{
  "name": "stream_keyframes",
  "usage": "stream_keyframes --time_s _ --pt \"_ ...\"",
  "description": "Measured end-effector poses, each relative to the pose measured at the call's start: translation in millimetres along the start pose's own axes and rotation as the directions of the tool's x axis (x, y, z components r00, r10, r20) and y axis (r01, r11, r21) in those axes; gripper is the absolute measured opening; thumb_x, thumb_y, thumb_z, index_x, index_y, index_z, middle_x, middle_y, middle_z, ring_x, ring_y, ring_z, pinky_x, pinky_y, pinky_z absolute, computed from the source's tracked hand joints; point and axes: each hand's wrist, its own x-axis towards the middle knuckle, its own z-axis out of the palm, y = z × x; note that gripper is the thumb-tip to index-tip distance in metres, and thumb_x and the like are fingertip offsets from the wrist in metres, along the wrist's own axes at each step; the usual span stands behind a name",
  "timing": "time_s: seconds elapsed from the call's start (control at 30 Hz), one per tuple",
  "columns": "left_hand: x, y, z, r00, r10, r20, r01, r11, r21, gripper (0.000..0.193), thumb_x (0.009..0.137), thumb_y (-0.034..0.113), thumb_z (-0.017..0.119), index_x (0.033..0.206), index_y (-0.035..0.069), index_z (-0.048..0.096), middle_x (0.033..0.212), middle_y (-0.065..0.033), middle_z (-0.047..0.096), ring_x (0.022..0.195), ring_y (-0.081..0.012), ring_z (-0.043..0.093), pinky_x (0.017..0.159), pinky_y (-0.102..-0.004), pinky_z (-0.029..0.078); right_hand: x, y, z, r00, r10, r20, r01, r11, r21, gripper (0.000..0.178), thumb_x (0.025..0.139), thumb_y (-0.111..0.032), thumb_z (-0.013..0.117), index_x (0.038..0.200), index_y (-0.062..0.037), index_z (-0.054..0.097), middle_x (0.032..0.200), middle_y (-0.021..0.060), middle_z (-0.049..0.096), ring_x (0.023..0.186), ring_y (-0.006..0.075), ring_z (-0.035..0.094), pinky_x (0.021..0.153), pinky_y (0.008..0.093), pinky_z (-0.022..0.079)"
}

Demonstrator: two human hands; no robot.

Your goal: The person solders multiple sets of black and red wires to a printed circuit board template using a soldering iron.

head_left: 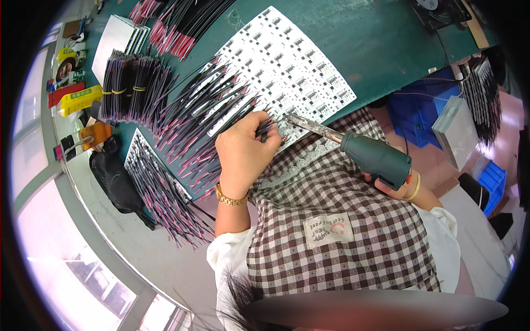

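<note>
A large white panel of small circuit boards (298, 55) lies on the green table, its left part covered by rows of thin black wires (204, 118) with red among them. My left hand (243, 149) is closed over the panel's near edge, its thumb and fingers pinching a dark wire (266, 124). In my right hand (395, 189) is a dark green soldering gun (375, 157), gripped by its handle. Its metal barrel points left, with the tip at the panel close to my left fingertips. Whether the tip touches a board is too small to tell.
Banded wire bundles (124, 88) and stacked white panels (118, 41) stand at the left. More loose wires (182, 30) lie at the back. A second wired panel (157, 182) is at the near left, beside a black pouch (113, 179). Blue bins (422, 107) stand right of the table (381, 49).
</note>
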Motion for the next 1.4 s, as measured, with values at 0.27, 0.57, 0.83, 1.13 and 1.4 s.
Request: stream_keyframes --time_s 0.27,0.57,0.83,1.13,1.4 --pt "1 0 -3 0.999 0.048 -0.004 -0.048 0.999 -0.017 0.013 0.071 0.016 0.072 0.083 0.011 0.068 0.055 -0.0041 0.058 0.047 -0.0169 0.058 0.047 -0.0295 0.044 -24 4 13 0.968 0.212 -0.136 -0.149 0.918 0.368 0.027 0.077 -0.022 0.066 0.092 0.0002 0.063 0.082 0.0084 0.063 0.072 0.0186 0.06 0.065 0.0298 0.049" --pt "-1 -2 -19 0.97 0.229 -0.083 -0.238 0.962 -0.134 0.012 0.08 0.005 0.067 0.092 0.005 0.066 0.079 -0.0106 0.065 0.066 -0.0222 0.062 0.059 -0.0307 0.048 -34 26 11 0.969 0.175 -0.177 -0.105 0.932 0.348 0.026 0.077 -0.016 0.065 0.097 -0.0001 0.063 0.086 0.0091 0.065 0.074 0.0155 0.064 0.066 0.0262 0.05" --pt "-21 15 -29 0.907 0.395 -0.143 -0.403 0.915 -0.026 0.024 0.077 0.005 0.066 0.1 0.008 0.063 0.063 -0.0046 0.053 0.055 -0.023 0.053 0.051 -0.0345 0.042 -14 14 23 0.947 0.31 -0.081 -0.208 0.789 0.578 0.034 0.083 -0.022 0.066 0.108 -0.0013 0.057 0.087 0.0064 0.062 0.077 0.0151 0.06 0.071 0.0281 0.049" --pt "-19 3 6 0.967 0.095 -0.235 -0.139 0.974 -0.178 0.01 0.072 0.002 0.068 0.076 0.005 0.059 0.068 -0.0065 0.057 0.055 -0.0202 0.057 0.05 -0.0309 0.044 -2 16 26 0.963 0.247 -0.111 -0.174 0.878 0.446 0.073 0.084 -0.054 0.059 0.127 0.0024 0.044 0.081 0.0076 0.058 0.071 0.0139 0.052 0.065 0.0277 0.042" --pt "-24 3 14 0.931 0.279 -0.236 -0.295 0.955 -0.037 0.016 0.068 0.007 0.074 0.073 0.011 0.06 0.064 -0.0003 0.058 0.053 -0.0194 0.054 0.055 -0.0322 0.037 -19 -1 19 0.966 0.236 -0.104 -0.138 0.813 0.566 0.037 0.084 -0.024 0.064 0.11 -0.0002 0.056 0.091 0.0089 0.059 0.077 0.0171 0.058 0.068 0.0301 0.048"
